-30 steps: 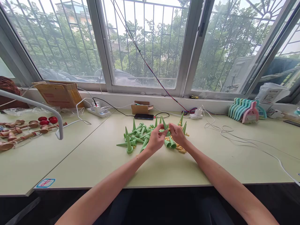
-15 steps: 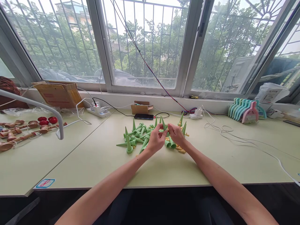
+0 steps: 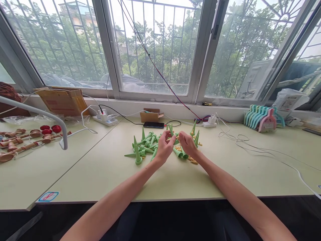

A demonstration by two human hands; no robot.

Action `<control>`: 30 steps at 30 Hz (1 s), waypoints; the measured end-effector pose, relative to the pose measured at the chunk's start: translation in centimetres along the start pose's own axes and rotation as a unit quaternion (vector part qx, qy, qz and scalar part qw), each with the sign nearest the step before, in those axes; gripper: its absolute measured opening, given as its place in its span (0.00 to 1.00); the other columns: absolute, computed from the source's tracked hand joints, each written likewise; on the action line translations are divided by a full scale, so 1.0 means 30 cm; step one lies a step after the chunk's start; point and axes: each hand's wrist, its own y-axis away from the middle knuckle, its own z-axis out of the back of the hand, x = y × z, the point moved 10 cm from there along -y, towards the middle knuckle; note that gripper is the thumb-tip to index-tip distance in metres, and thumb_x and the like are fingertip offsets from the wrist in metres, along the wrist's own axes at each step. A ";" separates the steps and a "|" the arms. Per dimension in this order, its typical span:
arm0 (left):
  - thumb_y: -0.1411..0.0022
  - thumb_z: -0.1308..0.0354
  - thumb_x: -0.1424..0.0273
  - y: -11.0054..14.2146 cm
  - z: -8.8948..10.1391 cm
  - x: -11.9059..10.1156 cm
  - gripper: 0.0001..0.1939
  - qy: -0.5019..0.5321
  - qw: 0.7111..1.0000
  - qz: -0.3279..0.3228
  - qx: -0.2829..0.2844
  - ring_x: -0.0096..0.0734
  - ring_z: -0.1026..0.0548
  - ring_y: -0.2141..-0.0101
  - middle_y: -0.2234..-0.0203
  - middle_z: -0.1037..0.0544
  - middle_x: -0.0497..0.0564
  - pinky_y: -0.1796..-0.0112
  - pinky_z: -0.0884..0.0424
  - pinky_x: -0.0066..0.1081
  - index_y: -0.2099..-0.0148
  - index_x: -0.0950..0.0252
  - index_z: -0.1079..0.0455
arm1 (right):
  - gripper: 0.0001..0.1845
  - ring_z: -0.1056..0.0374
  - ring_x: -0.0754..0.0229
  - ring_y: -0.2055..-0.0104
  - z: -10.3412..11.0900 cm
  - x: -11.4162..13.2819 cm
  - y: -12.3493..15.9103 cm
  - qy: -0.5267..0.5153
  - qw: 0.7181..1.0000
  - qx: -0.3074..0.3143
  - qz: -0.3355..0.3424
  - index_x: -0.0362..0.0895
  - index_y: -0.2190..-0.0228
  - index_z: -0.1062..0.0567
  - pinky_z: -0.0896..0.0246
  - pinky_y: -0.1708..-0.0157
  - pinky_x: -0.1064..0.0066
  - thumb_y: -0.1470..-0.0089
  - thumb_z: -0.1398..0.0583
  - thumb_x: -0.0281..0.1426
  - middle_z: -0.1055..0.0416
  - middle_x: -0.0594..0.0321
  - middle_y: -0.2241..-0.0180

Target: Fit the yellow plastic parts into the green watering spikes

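My left hand (image 3: 165, 145) is closed around a green plastic spike (image 3: 171, 130), its pointed end sticking up above the fingers. Close against it, my right hand (image 3: 187, 143) pinches a small yellow piece (image 3: 177, 137), mostly hidden by the fingers. Left of my hands lies a heap of green spikes (image 3: 147, 143); a few stand upright on their round bases, like the one at the heap's front (image 3: 137, 157). Below my right hand are hollow green pieces (image 3: 178, 153) and loose yellow pieces (image 3: 192, 161). Another upright spike (image 3: 197, 138) is just beyond that wrist.
A black phone (image 3: 153, 125) and a small open cardboard box (image 3: 150, 115) sit behind the heap. Wooden kendama toys (image 3: 28, 144) lie at the left. White cables (image 3: 250, 145) run across the right side, near pastel dustpan-like items (image 3: 260, 118). A white tube (image 3: 45, 115) crosses at left.
My left hand has shifted slightly left with the green spike, which now tilts more. A small gap has opened between my hands, and the yellow piece shows there.
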 end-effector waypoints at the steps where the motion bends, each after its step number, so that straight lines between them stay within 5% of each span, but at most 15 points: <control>1: 0.41 0.40 0.61 -0.001 0.002 0.001 0.16 0.003 1.000 0.003 -0.002 0.17 0.35 0.79 0.65 0.25 0.50 0.79 0.40 0.21 0.56 0.64 0.34 | 0.22 0.50 0.64 0.79 0.004 -0.001 -0.002 0.005 1.000 -0.005 0.000 0.47 0.76 0.45 0.51 0.75 0.70 0.32 0.58 0.44 0.46 0.69 0.81; 13: 0.41 0.40 0.58 -0.001 -0.010 -0.005 0.17 -0.055 0.997 -0.042 0.035 0.11 0.44 0.82 0.67 0.32 0.46 0.82 0.51 0.21 0.55 0.62 0.35 | 0.25 0.53 0.62 0.79 0.010 0.004 -0.005 0.017 1.000 -0.009 0.005 0.48 0.78 0.47 0.54 0.76 0.66 0.34 0.58 0.48 0.48 0.67 0.82; 30: 0.37 0.44 0.63 0.029 -0.007 -0.079 0.11 -0.184 0.971 -0.152 0.011 0.20 0.35 0.76 0.63 0.29 0.50 0.73 0.35 0.24 0.56 0.61 0.28 | 0.25 0.53 0.64 0.79 0.009 -0.002 -0.007 0.020 1.000 -0.022 0.002 0.47 0.78 0.45 0.53 0.76 0.70 0.34 0.57 0.47 0.47 0.69 0.82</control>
